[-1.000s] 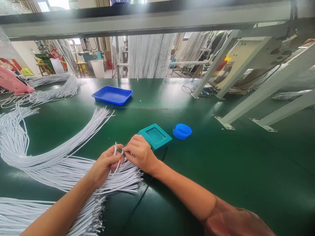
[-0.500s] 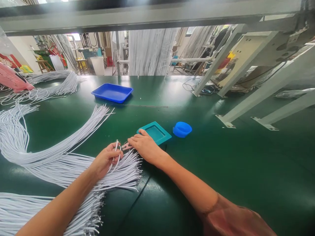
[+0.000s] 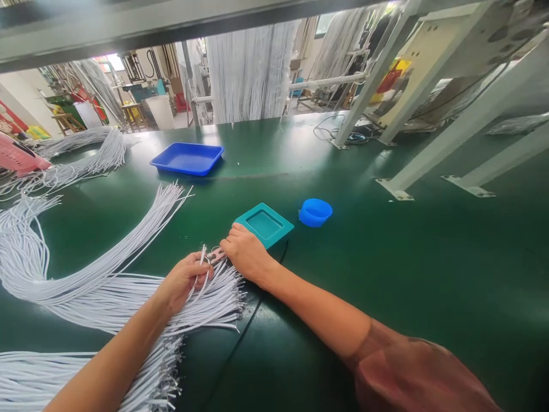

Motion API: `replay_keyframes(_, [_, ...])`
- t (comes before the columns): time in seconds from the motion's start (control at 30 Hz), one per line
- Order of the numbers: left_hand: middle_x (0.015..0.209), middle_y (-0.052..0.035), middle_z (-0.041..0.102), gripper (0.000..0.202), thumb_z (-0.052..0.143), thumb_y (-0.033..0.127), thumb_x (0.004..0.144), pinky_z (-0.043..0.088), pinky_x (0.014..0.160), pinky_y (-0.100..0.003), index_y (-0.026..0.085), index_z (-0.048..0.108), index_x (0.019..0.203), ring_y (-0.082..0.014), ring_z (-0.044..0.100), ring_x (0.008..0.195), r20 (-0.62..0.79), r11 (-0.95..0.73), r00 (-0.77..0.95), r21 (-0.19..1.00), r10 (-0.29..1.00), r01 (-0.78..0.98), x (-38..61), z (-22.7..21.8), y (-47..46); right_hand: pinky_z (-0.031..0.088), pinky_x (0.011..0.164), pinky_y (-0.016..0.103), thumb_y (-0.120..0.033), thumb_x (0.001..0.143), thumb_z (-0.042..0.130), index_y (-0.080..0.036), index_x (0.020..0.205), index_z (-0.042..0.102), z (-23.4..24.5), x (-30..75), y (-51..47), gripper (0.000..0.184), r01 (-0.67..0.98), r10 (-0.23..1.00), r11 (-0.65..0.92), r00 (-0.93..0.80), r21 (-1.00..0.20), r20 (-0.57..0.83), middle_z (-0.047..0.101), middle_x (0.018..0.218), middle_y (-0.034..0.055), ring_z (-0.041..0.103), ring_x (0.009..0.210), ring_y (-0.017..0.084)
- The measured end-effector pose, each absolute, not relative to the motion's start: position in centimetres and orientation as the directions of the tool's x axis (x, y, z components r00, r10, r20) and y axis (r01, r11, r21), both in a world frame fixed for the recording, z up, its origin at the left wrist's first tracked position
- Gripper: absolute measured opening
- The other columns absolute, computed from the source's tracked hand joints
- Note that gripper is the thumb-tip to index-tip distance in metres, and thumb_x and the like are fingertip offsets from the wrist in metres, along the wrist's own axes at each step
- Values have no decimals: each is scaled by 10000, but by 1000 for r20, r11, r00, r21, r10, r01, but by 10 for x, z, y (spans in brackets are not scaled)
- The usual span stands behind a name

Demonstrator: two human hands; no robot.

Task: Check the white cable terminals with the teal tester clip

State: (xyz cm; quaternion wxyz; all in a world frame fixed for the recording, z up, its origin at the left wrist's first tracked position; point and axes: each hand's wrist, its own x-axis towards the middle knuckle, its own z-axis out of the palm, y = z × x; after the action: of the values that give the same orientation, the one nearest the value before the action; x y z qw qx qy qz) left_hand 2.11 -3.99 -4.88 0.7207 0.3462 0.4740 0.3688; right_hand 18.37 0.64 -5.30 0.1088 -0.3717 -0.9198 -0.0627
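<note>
My left hand (image 3: 185, 280) is closed around a few thin white wires (image 3: 201, 264), whose ends stick up between its fingers. It rests on a fanned bundle of white wires (image 3: 128, 286) lying on the green bench. My right hand (image 3: 245, 252) lies curled on the bench just right of those wire ends, its fingertips at the wire tips beside the left hand. What its fingers pinch is too small to make out. A teal square tray (image 3: 264, 224) sits right behind my right hand, touching it.
A small round blue cup (image 3: 315, 212) stands right of the teal tray. A blue rectangular tray (image 3: 187, 158) sits farther back. More white wire bundles (image 3: 77, 154) lie at the far left by a pink basket (image 3: 17, 158). White frame legs (image 3: 437, 154) cross the right side.
My right hand has moved from the wire ends toward the teal tray and now rests against it with fingers curled. The left hand keeps its hold on the wires. The view tilted slightly down.
</note>
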Motion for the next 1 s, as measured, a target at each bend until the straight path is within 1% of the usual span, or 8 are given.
replay_keyframes(0.2, [559, 12, 520, 177, 595, 120, 645, 164, 396, -169, 133, 485, 783, -35, 289, 412, -455, 480, 191, 869, 870, -117, 26, -48, -38, 284, 917, 352, -163, 822, 485, -131, 755, 614, -49, 190, 9, 149, 663, 634, 748, -729, 37, 258, 643, 736, 82, 507, 810, 199])
replay_keyframes(0.3, [544, 19, 521, 216, 601, 131, 636, 169, 392, -170, 133, 498, 826, -41, 301, 399, -439, 453, 136, 886, 888, -102, 26, -50, -38, 205, 984, 440, -314, 810, 540, -172, 963, 595, -45, 198, 12, 216, 689, 655, 724, -680, -18, 330, 621, 1019, 84, 435, 1048, 253])
replay_keyframes(0.37, [552, 11, 534, 223, 600, 128, 637, 182, 392, -170, 128, 504, 838, -43, 310, 400, -427, 441, 133, 892, 894, -99, 25, -50, -39, 141, 994, 523, -372, 827, 507, -208, 1129, 517, -45, 203, 15, 344, 797, 744, 600, -530, -59, 406, 495, 1244, 90, 314, 1189, 303])
replay_keyframes(0.43, [560, 4, 545, 215, 597, 123, 640, 197, 394, -168, 126, 509, 836, -43, 317, 403, -422, 437, 140, 894, 896, -99, 24, -51, -40, 102, 984, 580, -377, 855, 452, -215, 1230, 433, -48, 205, 18, 409, 887, 816, 455, -378, -82, 437, 381, 1344, 104, 209, 1253, 342])
replay_keyframes(0.63, [590, -4, 556, 179, 595, 117, 667, 249, 413, -155, 135, 510, 823, -43, 347, 435, -430, 450, 160, 883, 889, -131, 15, -51, -43, 117, 1001, 563, -360, 884, 381, -215, 1277, 378, -57, 204, 19, 419, 914, 853, 394, -326, -95, 408, 361, 1350, 96, 191, 1263, 351])
replay_keyframes(0.8, [627, 4, 553, 315, 629, 195, 696, 286, 428, -151, 151, 527, 990, -42, 356, 452, -428, 457, 174, 868, 887, -194, 8, -46, -46, 184, 984, 522, -341, 889, 372, -200, 1241, 426, -54, 206, 19, 382, 904, 858, 403, -320, -142, 401, 433, 1289, 107, 259, 1218, 330])
replay_keyframes(0.9, [617, 9, 530, 303, 642, 217, 701, 270, 423, -153, 141, 561, 983, -37, 328, 453, -400, 438, 202, 877, 894, -197, 7, -44, -47, 221, 970, 486, -314, 886, 389, -193, 1204, 467, -50, 207, 21, 349, 883, 856, 423, -316, -201, 410, 485, 1237, 107, 298, 1183, 305])
replay_keyframes(1.0, [596, 13, 501, 240, 650, 238, 706, 238, 425, -166, 141, 598, 919, -40, 311, 460, -380, 428, 255, 887, 889, -174, 6, -43, -48, 291, 934, 402, -258, 880, 412, -169, 1106, 549, -41, 205, 19, 279, 801, 831, 498, -332, -332, 447, 574, 1104, 102, 399, 1078, 248])
